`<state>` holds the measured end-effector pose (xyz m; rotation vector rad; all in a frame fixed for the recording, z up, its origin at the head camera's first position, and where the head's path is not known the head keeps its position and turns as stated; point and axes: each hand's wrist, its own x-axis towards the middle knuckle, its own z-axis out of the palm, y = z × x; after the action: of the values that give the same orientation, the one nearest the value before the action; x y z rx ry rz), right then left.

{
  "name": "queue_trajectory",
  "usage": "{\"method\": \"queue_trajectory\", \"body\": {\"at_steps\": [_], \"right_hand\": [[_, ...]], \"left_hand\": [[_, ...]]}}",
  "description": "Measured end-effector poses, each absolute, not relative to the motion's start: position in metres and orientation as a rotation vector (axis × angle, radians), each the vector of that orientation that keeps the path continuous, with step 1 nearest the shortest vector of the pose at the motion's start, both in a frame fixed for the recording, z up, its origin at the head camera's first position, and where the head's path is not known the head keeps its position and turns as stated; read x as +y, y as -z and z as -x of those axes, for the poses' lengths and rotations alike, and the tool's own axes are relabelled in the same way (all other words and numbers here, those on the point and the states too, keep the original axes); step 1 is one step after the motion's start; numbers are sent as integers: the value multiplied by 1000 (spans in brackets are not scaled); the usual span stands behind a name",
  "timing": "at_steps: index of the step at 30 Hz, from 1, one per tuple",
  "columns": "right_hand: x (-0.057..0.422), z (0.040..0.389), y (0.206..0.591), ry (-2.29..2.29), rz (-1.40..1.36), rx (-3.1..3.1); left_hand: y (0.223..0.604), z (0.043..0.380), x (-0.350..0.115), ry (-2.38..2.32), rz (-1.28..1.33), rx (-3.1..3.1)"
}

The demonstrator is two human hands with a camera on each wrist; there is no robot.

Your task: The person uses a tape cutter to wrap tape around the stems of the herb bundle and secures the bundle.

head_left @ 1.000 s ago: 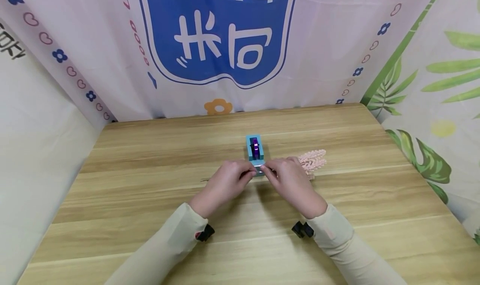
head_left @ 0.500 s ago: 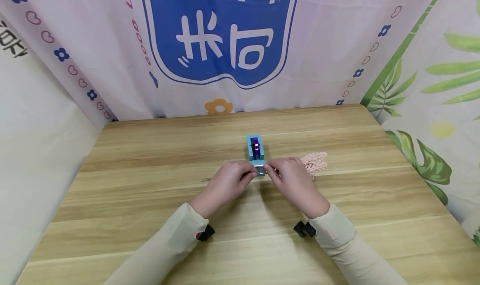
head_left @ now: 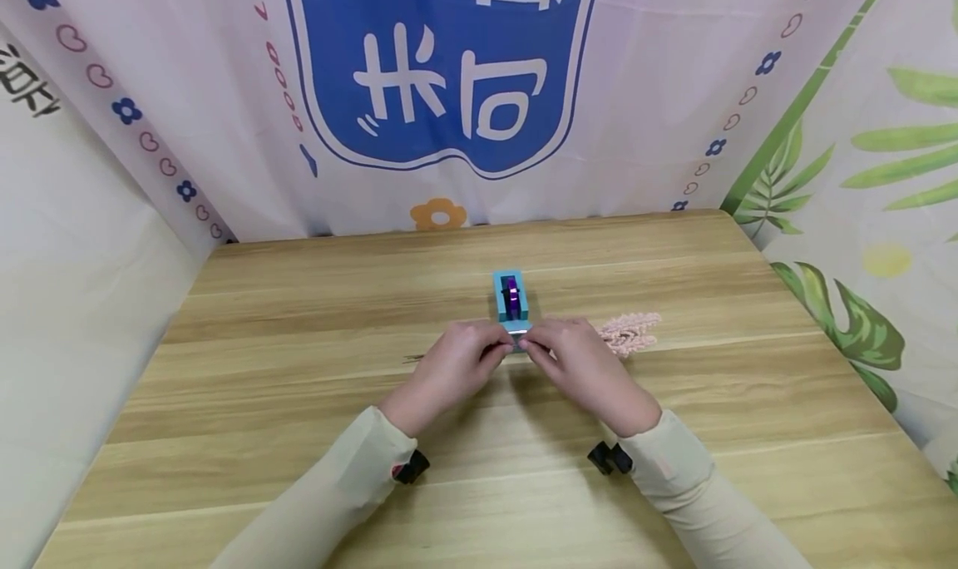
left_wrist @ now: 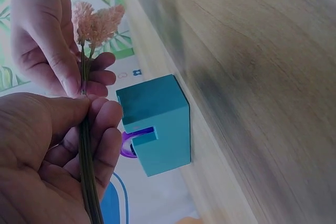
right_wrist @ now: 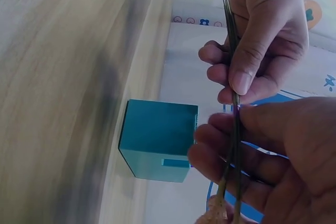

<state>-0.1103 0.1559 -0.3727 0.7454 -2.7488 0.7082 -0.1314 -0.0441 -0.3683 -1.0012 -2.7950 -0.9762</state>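
A bunch of pink flowers (head_left: 629, 334) on thin green stems (left_wrist: 86, 166) is held between both hands. My left hand (head_left: 460, 354) pinches the stems between thumb and fingers, the stem ends jutting out to its left. Toward the blossoms, my right hand (head_left: 580, 361) grips the same stems, its fingertips close to the left ones. A small purple band (right_wrist: 236, 109) shows on the stems where the fingertips meet. Just beyond the hands stands a teal tape dispenser (right_wrist: 157, 129) with a purple tape roll (head_left: 512, 294) in it; fingers partly cover its front in the head view.
The dispenser rests on a wood-grain table (head_left: 299, 436). A printed curtain (head_left: 636, 95) hangs behind the table's far edge, and a leaf-patterned cloth (head_left: 861, 244) is on the right.
My right fingertips moved slightly away from the left ones, then came back close to them. The blossoms have turned and shifted a little to the right. The dispenser stays put.
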Motion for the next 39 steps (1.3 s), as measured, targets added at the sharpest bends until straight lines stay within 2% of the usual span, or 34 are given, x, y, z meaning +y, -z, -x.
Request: {"method": "queue_trajectory", "body": {"at_steps": [8, 27, 39], "right_hand": [[158, 111, 371, -689, -831, -2803], [159, 115, 367, -729, -841, -2800], [158, 114, 362, -556, -884, -2830]], "left_hand": [[373, 132, -43, 990, 1022, -2785], [372, 131, -41, 1049, 975, -2806], [375, 131, -41, 1033, 983, -2776]]}}
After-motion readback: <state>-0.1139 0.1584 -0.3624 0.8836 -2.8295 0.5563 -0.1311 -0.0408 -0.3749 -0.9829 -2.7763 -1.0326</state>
